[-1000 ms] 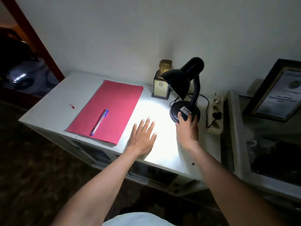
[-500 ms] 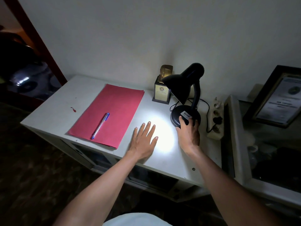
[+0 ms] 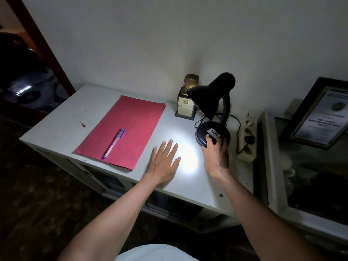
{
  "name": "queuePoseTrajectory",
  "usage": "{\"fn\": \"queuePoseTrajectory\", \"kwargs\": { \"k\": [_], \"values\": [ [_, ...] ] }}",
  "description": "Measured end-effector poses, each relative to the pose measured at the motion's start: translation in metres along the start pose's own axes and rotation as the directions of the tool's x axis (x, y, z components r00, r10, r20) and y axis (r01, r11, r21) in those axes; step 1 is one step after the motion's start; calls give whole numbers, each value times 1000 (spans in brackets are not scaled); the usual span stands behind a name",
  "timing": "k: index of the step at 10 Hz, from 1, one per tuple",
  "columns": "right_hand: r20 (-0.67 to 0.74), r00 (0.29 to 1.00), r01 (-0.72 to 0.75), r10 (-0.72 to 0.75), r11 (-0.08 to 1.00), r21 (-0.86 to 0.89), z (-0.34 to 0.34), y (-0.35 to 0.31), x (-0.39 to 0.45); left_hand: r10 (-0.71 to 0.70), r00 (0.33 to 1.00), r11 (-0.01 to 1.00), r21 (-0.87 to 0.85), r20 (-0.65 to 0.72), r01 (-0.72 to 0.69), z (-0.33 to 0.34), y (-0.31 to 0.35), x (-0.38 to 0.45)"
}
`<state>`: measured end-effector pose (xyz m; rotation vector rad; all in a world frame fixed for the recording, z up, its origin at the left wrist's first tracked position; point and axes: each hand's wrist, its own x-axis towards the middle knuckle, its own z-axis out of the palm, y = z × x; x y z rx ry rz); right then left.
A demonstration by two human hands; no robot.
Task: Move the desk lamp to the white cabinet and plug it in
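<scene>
A black desk lamp [image 3: 214, 95] stands lit on the white cabinet [image 3: 56, 129], near its back right corner. It throws a bright patch onto the top in front of its round base. My right hand [image 3: 216, 157] rests on the front of that base, fingers curled over its edge. My left hand [image 3: 164, 162] lies flat on the cabinet top, fingers spread, left of the bright patch. The lamp's black cord runs behind the base to a white power strip [image 3: 247, 140], where a black plug sits in a socket.
A red folder [image 3: 131, 125] with a blue pen [image 3: 114, 144] on it lies on the left half of the top. A small gold trophy [image 3: 186, 102] stands behind the lamp shade. A glass-topped case [image 3: 271, 166] with a framed certificate [image 3: 320, 113] adjoins on the right.
The bright patch on the cabinet top has shrunk and shifted toward the lamp base. Both hands stay where they were; the view has tilted slightly.
</scene>
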<state>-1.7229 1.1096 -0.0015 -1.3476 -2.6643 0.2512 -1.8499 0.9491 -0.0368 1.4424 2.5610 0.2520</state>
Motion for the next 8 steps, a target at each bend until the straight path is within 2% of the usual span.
{"fn": "queuePoseTrajectory", "kwargs": {
  "k": [4, 5, 7, 8],
  "values": [
    [39, 999, 10, -8, 999, -48, -2, 1, -2, 0, 1000, 1000, 19, -4, 0, 3, -1, 2],
    [43, 999, 10, -9, 1000, -30, -4, 1, -1, 29, 999, 999, -14, -30, -29, 7, -3, 2],
    [59, 998, 11, -12, 1000, 14, -12, 3, -3, 35, 999, 999, -32, 29, -34, 5, -3, 3],
    [85, 996, 12, -19, 997, 80, -19, 7, -3, 53, 999, 996, -75, 6, -52, -16, 3, 0]
  ]
}}
